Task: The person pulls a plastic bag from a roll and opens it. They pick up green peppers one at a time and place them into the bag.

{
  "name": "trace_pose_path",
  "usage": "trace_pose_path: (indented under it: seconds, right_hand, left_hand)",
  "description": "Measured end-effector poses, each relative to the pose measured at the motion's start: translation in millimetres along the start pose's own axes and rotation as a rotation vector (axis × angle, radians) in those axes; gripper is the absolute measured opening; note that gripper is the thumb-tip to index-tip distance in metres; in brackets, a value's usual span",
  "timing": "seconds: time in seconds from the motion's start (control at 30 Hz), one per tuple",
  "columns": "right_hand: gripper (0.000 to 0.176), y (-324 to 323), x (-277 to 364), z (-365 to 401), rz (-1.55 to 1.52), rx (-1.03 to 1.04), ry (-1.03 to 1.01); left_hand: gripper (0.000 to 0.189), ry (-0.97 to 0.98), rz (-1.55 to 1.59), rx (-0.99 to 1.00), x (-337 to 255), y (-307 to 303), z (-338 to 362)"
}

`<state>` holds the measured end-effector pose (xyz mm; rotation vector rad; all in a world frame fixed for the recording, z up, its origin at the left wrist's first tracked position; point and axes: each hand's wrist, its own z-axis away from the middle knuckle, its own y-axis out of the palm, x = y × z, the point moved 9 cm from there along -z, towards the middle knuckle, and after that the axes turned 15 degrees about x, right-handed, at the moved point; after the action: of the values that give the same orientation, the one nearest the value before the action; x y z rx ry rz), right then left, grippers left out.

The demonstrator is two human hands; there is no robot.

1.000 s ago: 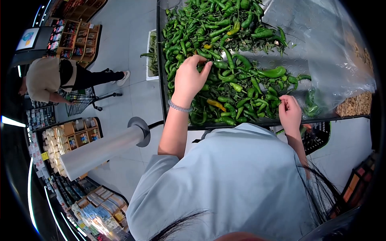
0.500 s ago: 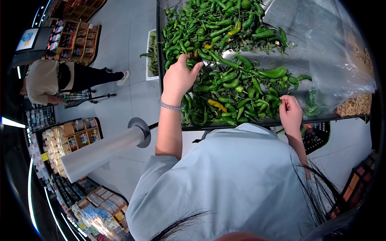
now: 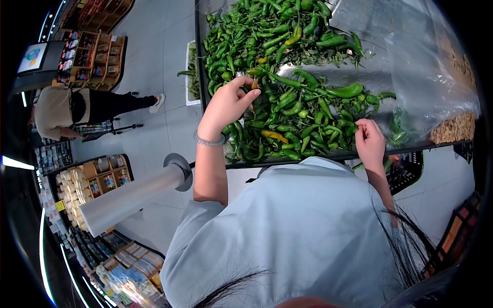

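Note:
Between the thumb and fingers of my left hand (image 3: 228,105) is a small brownish-orange pepper (image 3: 255,83); a coiled bracelet circles that wrist. Below and around the hand lie many loose green peppers (image 3: 292,105), heaped on a metal display tray (image 3: 370,28). One yellow-orange pepper (image 3: 275,136) stands out in the nearer heap. At the right end of this heap, my right hand (image 3: 371,141) has its fingers curled and fingertips pinched together beside the peppers. Whatever those fingertips hold, if anything, is too small to make out. A clear plastic bag (image 3: 426,87) lies right of it, with green peppers (image 3: 398,131) showing through.
A roll of clear plastic bags (image 3: 136,197) projects at the left of the display. A white crate (image 3: 192,97) with green produce stands beyond its left edge. Farther left, a person (image 3: 61,110) stands by a cart near shelves. A black basket (image 3: 405,172) sits below right.
My left hand has closed on the brownish-orange pepper and drawn it slightly toward me. My right hand stays nearly in place. The view has shifted a little.

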<state>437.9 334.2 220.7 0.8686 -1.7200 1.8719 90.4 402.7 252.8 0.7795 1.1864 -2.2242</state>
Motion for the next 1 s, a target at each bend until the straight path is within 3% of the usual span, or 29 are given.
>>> trace_pose_path:
  seconds: [0.1,0.2,0.27,0.33,0.4,0.43,0.47,0.53,0.73,0.83,0.93,1.0]
  right_hand:
    - [0.011,-1,2,-1,0.006,0.002,0.006]
    - [0.010,0,1,-1,0.002,0.009,0.006]
    - [0.010,1,0,-1,0.000,0.013,0.006]
    - [0.010,1,0,-1,0.000,0.012,0.003]
    - [0.010,0,2,-2,0.003,0.013,0.005]
    - [0.010,0,2,-1,0.004,0.015,0.006]
    - [0.010,0,2,0,0.004,0.016,0.007]
    - [0.011,0,2,-1,0.001,0.013,0.006]
    - [0.011,1,1,-1,0.006,0.016,0.008]
    - [0.011,0,3,-2,0.018,0.013,0.008]
    - [0.011,0,2,-2,0.010,0.018,0.005]
    - [0.011,0,1,-2,0.005,0.020,0.008]
  left_hand:
    - [0.024,0.163,0.243,0.026,-7,10,12]
    - [0.019,0.288,-0.067,0.056,-39,21,22]
    - [0.023,0.481,-0.124,0.055,-55,36,26]
    - [0.022,0.343,-0.101,0.101,-51,33,23]
    - [0.020,0.358,-0.037,-0.191,-35,3,15]
    - [0.020,0.279,-0.029,-0.366,-24,-14,7]
    - [0.025,0.117,-0.162,-0.387,-23,-27,-1]
    - [0.033,-0.002,-0.310,-0.223,-9,-24,-32]
    - [0.045,-0.085,-0.473,-0.161,-14,-16,-52]
    - [0.048,-0.095,-0.169,0.052,-16,-5,-52]
    - [0.049,-0.098,-0.115,0.106,-8,0,-56]
    - [0.046,-0.029,-0.110,0.018,-11,-5,-58]
